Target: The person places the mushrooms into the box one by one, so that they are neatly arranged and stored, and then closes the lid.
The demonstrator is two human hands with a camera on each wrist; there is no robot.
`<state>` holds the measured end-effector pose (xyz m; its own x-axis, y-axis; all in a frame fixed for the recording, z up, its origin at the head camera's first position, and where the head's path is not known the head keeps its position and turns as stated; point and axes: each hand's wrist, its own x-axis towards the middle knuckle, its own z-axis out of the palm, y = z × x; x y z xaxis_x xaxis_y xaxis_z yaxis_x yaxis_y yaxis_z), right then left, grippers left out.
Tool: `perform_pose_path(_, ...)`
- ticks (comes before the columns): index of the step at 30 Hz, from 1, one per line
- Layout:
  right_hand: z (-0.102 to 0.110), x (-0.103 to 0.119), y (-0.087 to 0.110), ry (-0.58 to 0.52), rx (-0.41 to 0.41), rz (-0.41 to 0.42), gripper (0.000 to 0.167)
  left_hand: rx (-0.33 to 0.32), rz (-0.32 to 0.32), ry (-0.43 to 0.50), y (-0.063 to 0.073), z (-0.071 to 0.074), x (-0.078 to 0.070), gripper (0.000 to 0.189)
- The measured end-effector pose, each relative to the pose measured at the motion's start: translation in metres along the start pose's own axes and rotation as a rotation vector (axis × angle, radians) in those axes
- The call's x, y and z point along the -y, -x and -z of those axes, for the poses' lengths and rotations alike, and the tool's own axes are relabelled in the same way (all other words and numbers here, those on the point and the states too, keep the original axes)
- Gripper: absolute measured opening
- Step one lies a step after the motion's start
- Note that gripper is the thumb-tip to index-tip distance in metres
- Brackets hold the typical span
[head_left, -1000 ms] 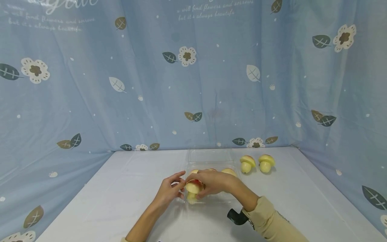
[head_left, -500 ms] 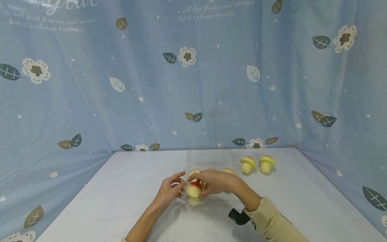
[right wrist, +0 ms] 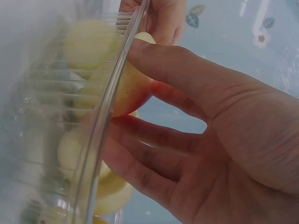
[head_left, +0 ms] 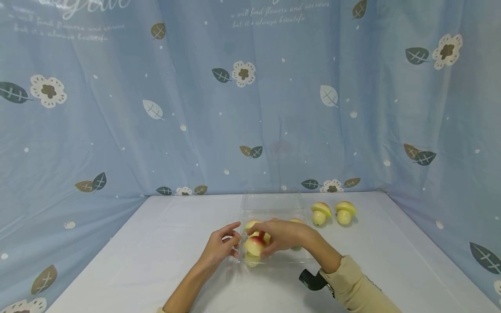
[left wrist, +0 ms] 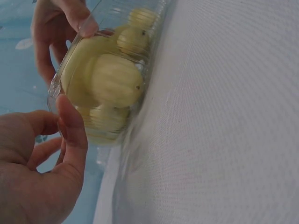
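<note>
A clear plastic clamshell box (head_left: 272,201) lies with its lid folded back and holds several pale yellow toy mushrooms. My right hand (head_left: 279,235) reaches in from the right, thumb and fingers around the red-topped cap of the front-left mushroom (head_left: 254,247). In the right wrist view, the thumb lies over the box's near rim (right wrist: 114,77) against this mushroom (right wrist: 133,91). My left hand (head_left: 221,245) pinches the box's left rim between thumb and fingers, as the left wrist view shows. Through the clear wall, a mushroom stem (left wrist: 117,79) faces that camera. My right hand hides part of the contents.
Two more toy mushrooms stand right of the box, one nearer (head_left: 321,213) and one farther right (head_left: 345,212). The white tabletop (head_left: 164,243) ends at a blue patterned curtain (head_left: 188,130) behind and at both sides. A black wrist device (head_left: 312,280) hangs under my right sleeve.
The mushroom in my right hand has tipped from upright, its red top turning toward the camera, then shifted slightly right within the box. My left hand has stayed at the rim.
</note>
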<state>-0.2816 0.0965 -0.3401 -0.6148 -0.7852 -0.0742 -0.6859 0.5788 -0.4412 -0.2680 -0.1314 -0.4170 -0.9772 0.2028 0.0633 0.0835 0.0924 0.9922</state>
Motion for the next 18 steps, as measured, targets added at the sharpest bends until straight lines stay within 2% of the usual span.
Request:
perform_pose_path(8, 0.0, 0.003, -0.001, -0.024, -0.009, 0.019, 0.045, 0.002, 0.0, 0.003, 0.001, 0.0, 0.0, 0.051)
perform_pose_path(18, 0.004, 0.01, -0.006, 0.141, 0.02, 0.04, 0.041, -0.001, 0.002, 0.01, 0.001, 0.0, -0.001, 0.051)
